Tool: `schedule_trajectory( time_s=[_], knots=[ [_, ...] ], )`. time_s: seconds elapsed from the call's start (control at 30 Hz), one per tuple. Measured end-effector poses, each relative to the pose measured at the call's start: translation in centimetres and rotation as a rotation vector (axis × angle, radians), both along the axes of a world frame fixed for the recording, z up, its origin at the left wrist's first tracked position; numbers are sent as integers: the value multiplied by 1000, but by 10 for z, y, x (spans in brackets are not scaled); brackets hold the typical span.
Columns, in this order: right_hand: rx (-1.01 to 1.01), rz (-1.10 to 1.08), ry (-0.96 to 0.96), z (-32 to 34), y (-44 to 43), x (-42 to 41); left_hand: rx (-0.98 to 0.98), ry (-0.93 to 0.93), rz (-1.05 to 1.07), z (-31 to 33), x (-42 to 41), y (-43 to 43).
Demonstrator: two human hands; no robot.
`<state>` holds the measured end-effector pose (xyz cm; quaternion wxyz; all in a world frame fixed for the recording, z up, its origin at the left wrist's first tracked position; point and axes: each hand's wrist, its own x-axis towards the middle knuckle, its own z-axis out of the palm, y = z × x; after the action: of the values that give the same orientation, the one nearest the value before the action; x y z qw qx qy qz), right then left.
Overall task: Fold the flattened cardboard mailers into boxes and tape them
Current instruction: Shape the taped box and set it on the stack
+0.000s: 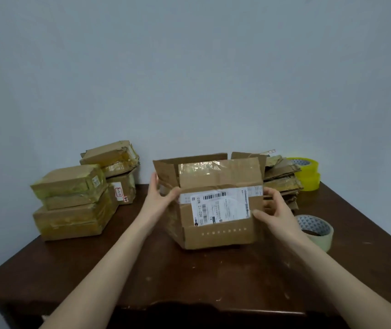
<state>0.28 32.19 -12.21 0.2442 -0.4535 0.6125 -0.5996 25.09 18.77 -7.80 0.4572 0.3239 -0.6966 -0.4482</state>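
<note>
Two bare forearms reach over the dark brown wooden counter (189,281) to a worn brown cardboard box (213,236) at its middle. The box stands with its open end up and its flaps raised. Its long axis runs left to right, and the face with the white shipping label (220,206) is turned towards the person. The left grip (160,195) grasps the box's left end, fingers up along the side wall and thumb at the front corner. The right grip (274,210) clasps the right end, thumb pressed on the labelled face and fingers curled behind.

Left of the box sits a stack of brown boxes wrapped in yellowish tape (71,203). Just behind the box to its right lies a pile of flattened cardboard mailers (281,179). Beyond that pile stand two stacked rolls of yellow tape (307,174). A pale tape roll (315,229) lies near the box's right end.
</note>
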Motion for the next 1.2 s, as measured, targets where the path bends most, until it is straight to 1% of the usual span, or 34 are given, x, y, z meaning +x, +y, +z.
schedule_trajectory(
  time_s=[0.07,0.17,0.23,0.3,0.37,0.47,0.5,0.53,0.6,0.63,0.67,0.73,0.83,0.9,0.93,1.0,1.1,1.2],
  knots=[
    [22,32,155,-8,4,-3,15,-41,-57,-12,-7,3],
    [20,-101,301,-14,5,-5,26,-56,-154,-29,-11,6],
    [12,-123,375,-18,6,0,8,-1,-169,-37,-13,9],
    [-8,-106,443,-23,7,6,31,55,-145,-41,-10,10],
    [-37,-75,462,-25,9,9,46,40,-97,-40,-3,9],
    [-131,-79,404,-13,7,6,-105,-49,-16,-22,2,10],
    [-156,-92,395,-7,5,3,-180,-110,22,-11,2,11],
    [-169,-109,404,-1,3,1,-275,-221,68,0,1,10],
    [-154,-136,444,11,-2,-2,-454,-542,154,23,-1,8],
    [-136,-138,469,16,-4,-4,-504,-682,187,33,-3,8],
    [-112,-135,493,19,-4,-5,-539,-780,211,40,-4,9],
    [-58,-131,542,22,-2,-8,-658,-854,248,47,-5,14],
    [-14,-46,549,22,2,-14,-924,-809,259,38,-1,22],
    [-30,64,464,26,5,-18,-1088,-800,230,28,2,22],
    [-38,104,422,29,7,-20,-1125,-803,216,24,4,22],
    [-38,148,416,33,8,-24,-1148,-779,183,18,6,20],
    [6,179,557,36,8,-30,-1127,-717,121,17,8,14],
    [59,195,681,41,10,-32,-1106,-736,53,19,9,8]
  ],
)
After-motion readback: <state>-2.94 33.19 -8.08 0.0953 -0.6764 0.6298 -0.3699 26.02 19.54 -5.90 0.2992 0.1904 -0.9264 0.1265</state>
